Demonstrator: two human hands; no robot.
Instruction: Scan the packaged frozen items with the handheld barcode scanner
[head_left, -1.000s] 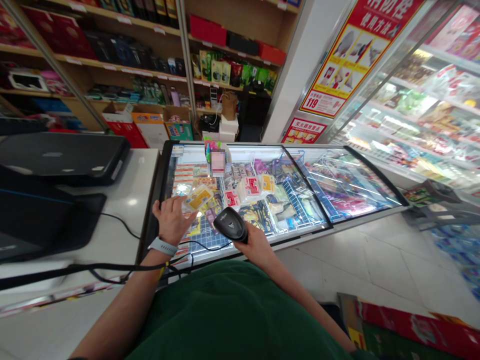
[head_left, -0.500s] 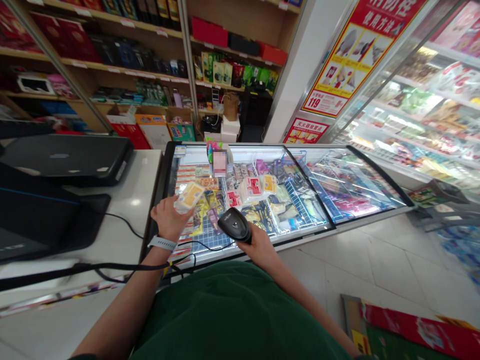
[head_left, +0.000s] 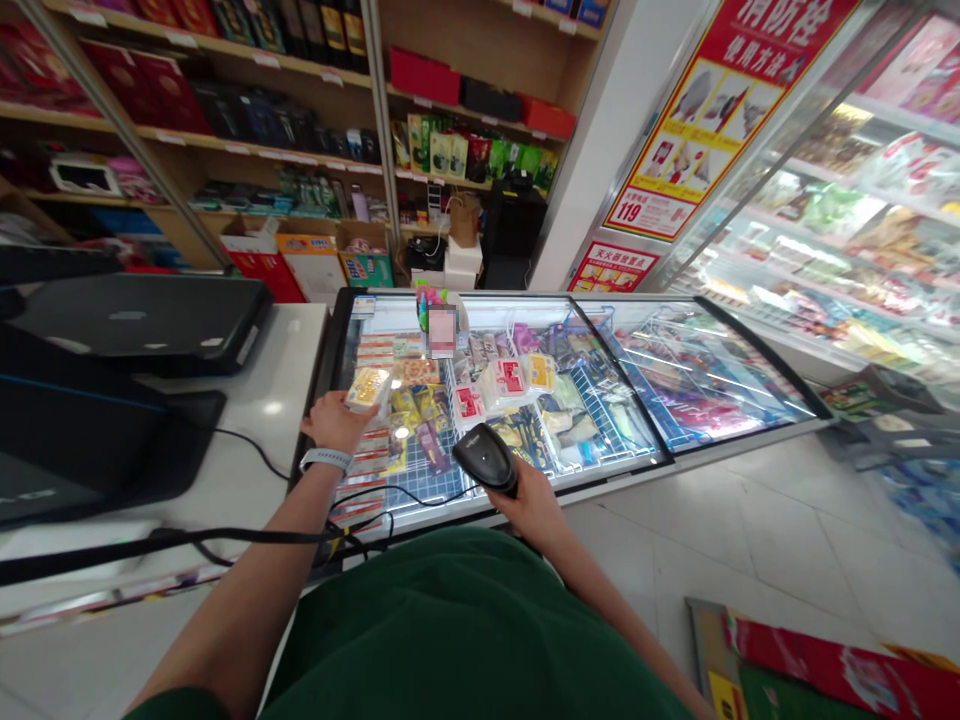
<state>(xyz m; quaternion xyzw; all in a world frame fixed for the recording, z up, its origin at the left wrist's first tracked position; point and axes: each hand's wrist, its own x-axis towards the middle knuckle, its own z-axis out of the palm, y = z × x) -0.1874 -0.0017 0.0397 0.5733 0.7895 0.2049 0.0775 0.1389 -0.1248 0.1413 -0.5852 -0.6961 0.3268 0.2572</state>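
My left hand [head_left: 337, 420] is closed on a clear plastic pack with a yellow label [head_left: 368, 388], tilted above the left end of the glass-topped freezer [head_left: 409, 508]. In my right hand [head_left: 534, 500] is a black barcode scanner [head_left: 484, 456], its head pointing up and left over the freezer's front part. Beyond the scanner, on the glass, sit white packs with red labels [head_left: 504, 380] and another yellow-labelled pack [head_left: 541, 372]. Frozen goods in bags and wire baskets show through the glass.
A white counter [head_left: 289, 350] with black checkout equipment [head_left: 135, 315] stands on the left. A black cable [head_left: 405, 490] trails over the freezer's front. Stocked shelves [head_left: 292, 150] rise behind, and a lit display case [head_left: 847, 220] stands at the right.
My left hand has drawn the yellow-labelled pack slightly left and tipped it, so light glares on its label. The scanner in my right hand has shifted a little right and down.
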